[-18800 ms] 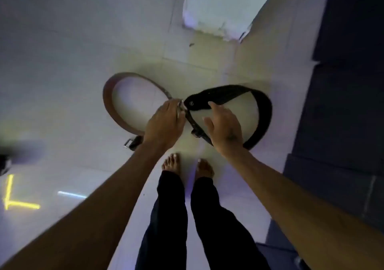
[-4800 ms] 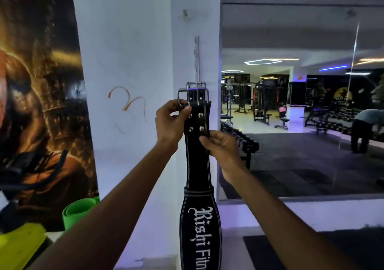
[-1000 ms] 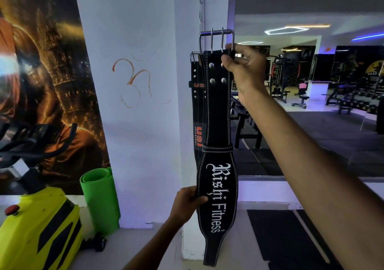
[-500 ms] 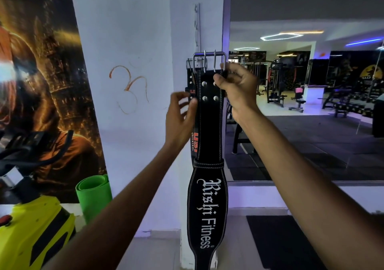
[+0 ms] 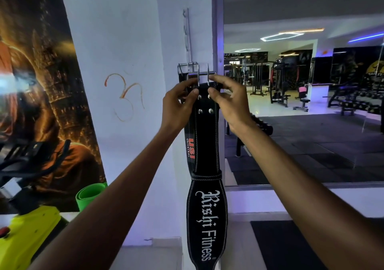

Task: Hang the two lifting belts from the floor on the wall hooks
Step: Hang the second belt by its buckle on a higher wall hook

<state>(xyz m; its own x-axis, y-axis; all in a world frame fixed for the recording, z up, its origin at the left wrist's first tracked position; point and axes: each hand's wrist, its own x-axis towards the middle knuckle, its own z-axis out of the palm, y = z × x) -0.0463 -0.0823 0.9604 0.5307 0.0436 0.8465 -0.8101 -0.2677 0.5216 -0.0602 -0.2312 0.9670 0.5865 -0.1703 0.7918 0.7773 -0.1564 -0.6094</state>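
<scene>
A black belt [image 5: 206,211] lettered "Rishi Fitness" hangs straight down in front of the white pillar. My left hand [image 5: 178,101] and my right hand [image 5: 228,99] both pinch its top end just below the steel buckle [image 5: 201,75]. Behind it a second black belt [image 5: 190,145] marked "USI" hangs with its buckle on the vertical hook rail [image 5: 188,41] fixed to the pillar. Whether the front belt's buckle is on a hook I cannot tell.
A large mirror [image 5: 301,114] to the right reflects gym machines. A poster [image 5: 37,82] covers the wall on the left. A rolled green mat [image 5: 89,195] and a yellow machine [image 5: 29,234] stand at lower left. A dark floor mat [image 5: 278,247] lies lower right.
My left hand has moved from the belt's side up to its top edge beside the buckle. My right hand keeps hold of the top, and the belt has shifted slightly.
</scene>
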